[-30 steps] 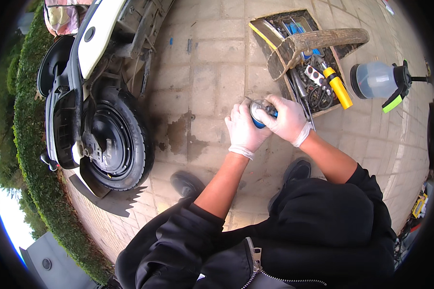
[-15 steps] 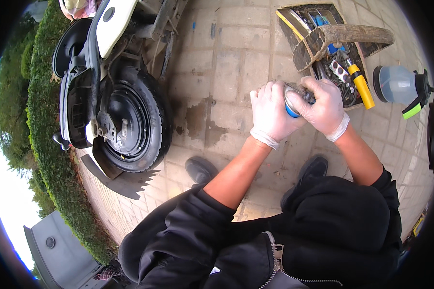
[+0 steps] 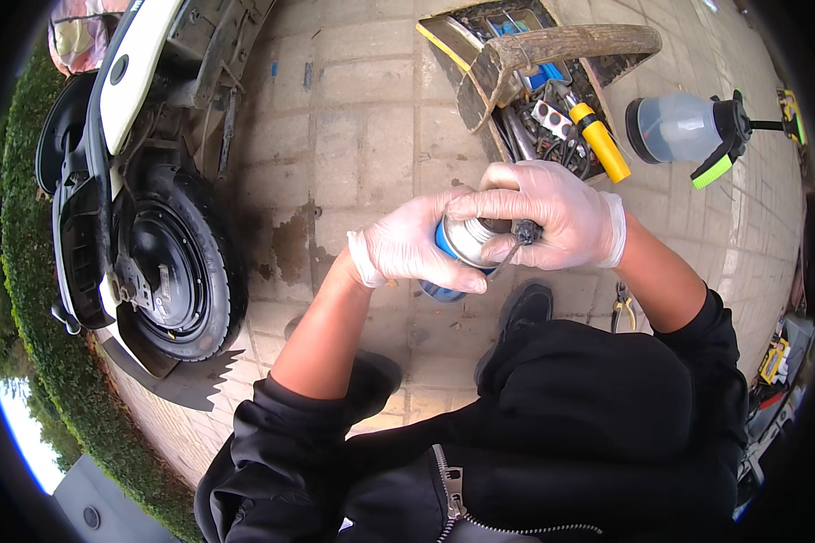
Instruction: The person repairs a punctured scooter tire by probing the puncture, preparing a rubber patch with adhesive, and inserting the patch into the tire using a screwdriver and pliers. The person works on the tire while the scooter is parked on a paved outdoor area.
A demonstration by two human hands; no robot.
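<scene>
Item 1. Can [image 3: 465,242], blue body with silver shoulder: centre of the frame, held above the paving [image 3: 367,81].
Item 2. Left hand [image 3: 414,242], in a thin pale glove: wrapped around the can's side, fingers curled and thumb along the near edge.
Item 3. Right hand [image 3: 552,213], gloved alike: fingers bent across the can's neck, with a dark-tipped applicator [image 3: 527,232] on a thin stem caught at the thumb and forefinger.
Item 4. Surroundings. Wooden toolbox [image 3: 478,93], upper right, with a yellow-handled tool [image 3: 599,143] lying across its edge; clear spray bottle [image 3: 677,128] to its right; pliers [image 3: 622,300] on the ground, right of centre; scooter wheel [image 3: 165,290], left.

Handling note, in my judgement: the can is best kept upright and steady in the left grip, squeezed no harder than needed, while the right keeps the loaded-looking tip clear of glove and sleeve; drips are the likely fault.

Condition of view. From where I stand, the can's mouth lies behind the right fingers, so whether a cap sits there I cannot tell. The stem's far end is lost near the thumb. A blue patch under the left hand may be the can's base. Toolbox contents overlap; the scooter is cut off at the top.
</scene>
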